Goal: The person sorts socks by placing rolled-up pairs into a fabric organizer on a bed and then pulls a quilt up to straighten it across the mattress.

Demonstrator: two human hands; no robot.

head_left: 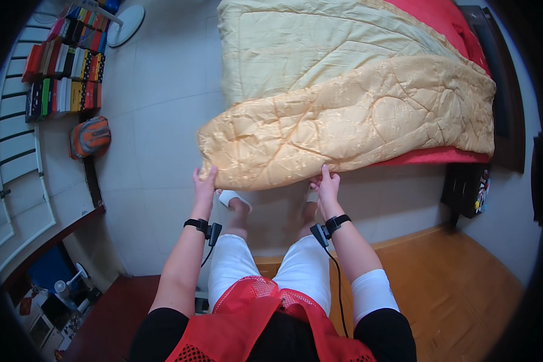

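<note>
A quilted comforter [344,120] with a shiny gold side lies over the bed, its near part folded back on the pale cream side [283,54]. My left hand [206,181] pinches the comforter's near left corner between thumb and fingers. Further right along the same edge, my right hand [326,186] grips the hem with the thumb on top. Between both hands the edge hangs in front of the bed, above my feet. Red bedding [425,156] shows beneath the fold and again at the far right.
Stacks of books [66,72] stand at the far left beside an orange and grey bag [90,137]. A white round-based stand [126,26] is on the tiled floor. To the right are a dark headboard [495,84] and a small dark cabinet [463,190]. Wooden flooring [440,271] lies at lower right.
</note>
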